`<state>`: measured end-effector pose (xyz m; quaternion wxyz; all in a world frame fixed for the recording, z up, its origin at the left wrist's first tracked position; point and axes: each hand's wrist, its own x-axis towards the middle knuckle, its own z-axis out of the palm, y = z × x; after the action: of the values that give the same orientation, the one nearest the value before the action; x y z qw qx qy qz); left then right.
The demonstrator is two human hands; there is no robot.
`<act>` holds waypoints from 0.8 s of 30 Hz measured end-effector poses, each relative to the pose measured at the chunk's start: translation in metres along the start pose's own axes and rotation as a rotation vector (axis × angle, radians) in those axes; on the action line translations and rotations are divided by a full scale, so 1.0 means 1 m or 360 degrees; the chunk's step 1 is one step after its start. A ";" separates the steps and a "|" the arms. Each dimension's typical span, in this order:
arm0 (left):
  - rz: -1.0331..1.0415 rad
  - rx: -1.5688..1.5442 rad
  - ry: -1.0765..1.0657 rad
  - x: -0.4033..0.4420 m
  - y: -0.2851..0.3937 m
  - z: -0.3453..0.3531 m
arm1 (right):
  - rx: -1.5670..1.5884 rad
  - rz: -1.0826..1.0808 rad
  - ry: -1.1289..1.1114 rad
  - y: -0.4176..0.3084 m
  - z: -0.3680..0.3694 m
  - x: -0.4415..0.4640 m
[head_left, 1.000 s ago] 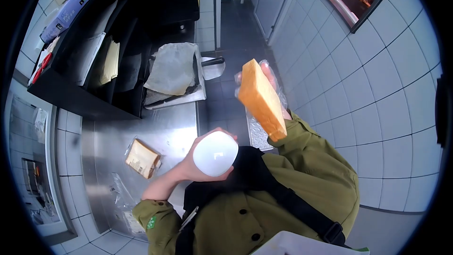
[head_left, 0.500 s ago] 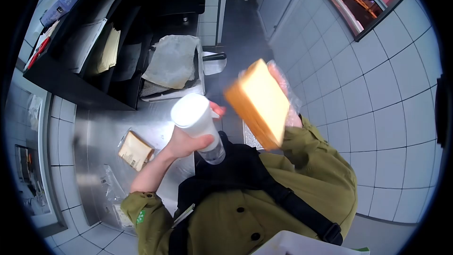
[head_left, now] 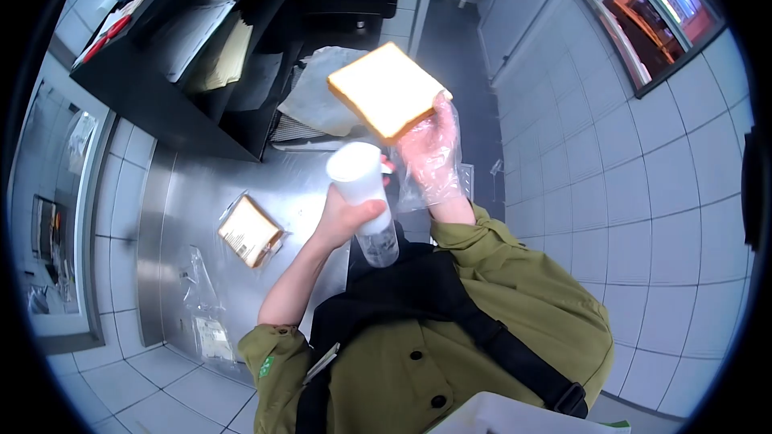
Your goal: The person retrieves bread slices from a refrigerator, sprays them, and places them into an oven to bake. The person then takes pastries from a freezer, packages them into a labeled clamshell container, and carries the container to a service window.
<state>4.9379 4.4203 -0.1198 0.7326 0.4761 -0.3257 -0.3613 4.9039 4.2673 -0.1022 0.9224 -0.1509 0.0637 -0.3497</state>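
Observation:
My left hand (head_left: 344, 217), bare, is wrapped round a tall white and clear spray bottle (head_left: 358, 181) in front of my chest. A thick square piece of bread (head_left: 386, 90) with a brown crust rests in my right hand (head_left: 432, 149), which wears a clear plastic glove. The bread's pale face is turned up, above and right of the bottle's top. On the steel counter (head_left: 205, 189) lies a packaged piece of bread (head_left: 251, 231) with a printed label, left of my left hand.
A clear plastic bag (head_left: 211, 323) lies on the counter's near left part. A black shelf unit (head_left: 161, 116) holds papers. Behind the bread is a tray with a parchment sheet (head_left: 318, 96). A tiled wall (head_left: 627, 201) with a window (head_left: 655, 12) stands at the right.
My right hand has moved up and left, turning the bread's pale face upward. My left hand has tilted the bottle from end-on to a side view. The whole view has shifted slightly.

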 end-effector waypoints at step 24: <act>-0.0553 0.0458 0.0279 0.029 -0.040 -0.025 | -0.0163 0.0436 0.0144 0.054 -0.065 0.044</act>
<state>4.9651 4.3964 -0.1621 0.6094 0.6541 -0.2222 -0.3891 4.9561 4.2616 -0.1822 0.9488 -0.1718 0.1429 -0.2232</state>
